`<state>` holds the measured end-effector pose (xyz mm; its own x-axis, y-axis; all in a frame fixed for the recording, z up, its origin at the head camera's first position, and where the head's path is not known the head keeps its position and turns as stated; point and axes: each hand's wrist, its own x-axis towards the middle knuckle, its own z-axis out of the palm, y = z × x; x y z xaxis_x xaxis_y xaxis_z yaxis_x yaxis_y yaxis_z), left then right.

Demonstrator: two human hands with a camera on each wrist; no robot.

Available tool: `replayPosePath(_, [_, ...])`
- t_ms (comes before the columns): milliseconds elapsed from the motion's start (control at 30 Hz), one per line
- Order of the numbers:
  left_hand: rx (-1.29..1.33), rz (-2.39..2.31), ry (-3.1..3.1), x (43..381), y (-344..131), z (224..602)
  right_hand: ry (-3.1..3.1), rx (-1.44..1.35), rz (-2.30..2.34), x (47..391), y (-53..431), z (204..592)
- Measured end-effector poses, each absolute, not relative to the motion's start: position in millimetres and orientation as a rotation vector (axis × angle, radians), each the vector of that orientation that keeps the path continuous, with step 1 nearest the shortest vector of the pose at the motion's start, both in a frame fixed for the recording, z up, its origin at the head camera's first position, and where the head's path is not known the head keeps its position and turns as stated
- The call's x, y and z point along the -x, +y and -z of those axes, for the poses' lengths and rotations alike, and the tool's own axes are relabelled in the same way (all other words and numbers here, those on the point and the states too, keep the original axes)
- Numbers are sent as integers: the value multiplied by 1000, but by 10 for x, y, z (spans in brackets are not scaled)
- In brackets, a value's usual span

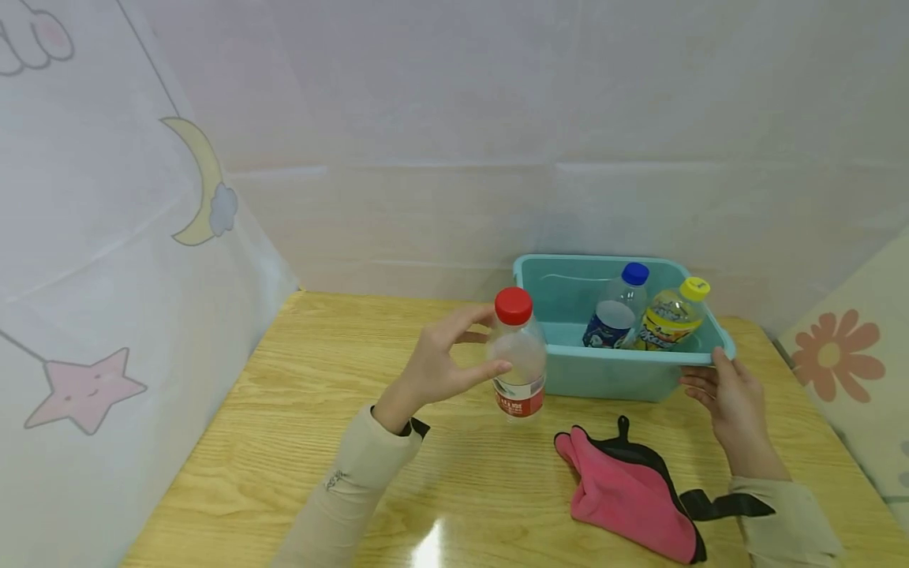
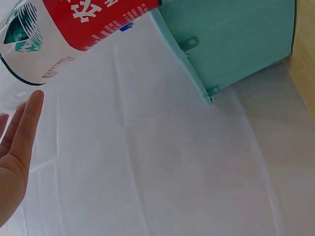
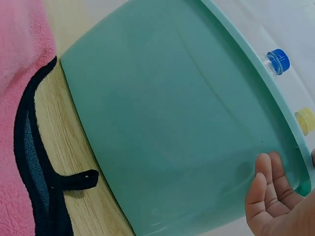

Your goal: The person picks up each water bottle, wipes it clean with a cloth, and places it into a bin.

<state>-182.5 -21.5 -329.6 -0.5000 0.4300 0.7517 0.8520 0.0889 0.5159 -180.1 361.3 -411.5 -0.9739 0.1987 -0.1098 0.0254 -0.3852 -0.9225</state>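
A clear plastic bottle (image 1: 520,356) with a red cap and a red-and-white label is held upright in my left hand (image 1: 442,355), in front of the bin's near left side. Thumb and fingers lie around its upper body. My right hand (image 1: 735,406) grips the near right corner of the teal plastic bin (image 1: 604,375), fingers curled under the rim. Inside the bin lean a blue-capped bottle (image 1: 616,309) and a yellow-capped bottle (image 1: 671,317), side by side toward the right. In the right wrist view, curled fingers (image 3: 275,184) touch the bin's outer wall.
A crumpled pink cloth (image 1: 632,497) with black edging and a hanging loop lies in front of the bin. The wooden table (image 1: 298,442) runs back to a pale curtain (image 1: 426,142) behind and at the sides.
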Motion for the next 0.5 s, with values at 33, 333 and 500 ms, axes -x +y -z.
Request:
replayPosePath(33, [1260, 1397, -1956, 1846, -200, 3273, -1682, 310, -2508, 1800, 3619, 4113])
replayPosePath(333, [1304, 1397, -1887, 2042, -78, 3024, -1667, 325, -2499, 1778, 3639, 4105])
replayPosePath(500, [1281, 1416, -1894, 2157, -64, 2888, -1650, 332, -2512, 1788, 3614, 4109])
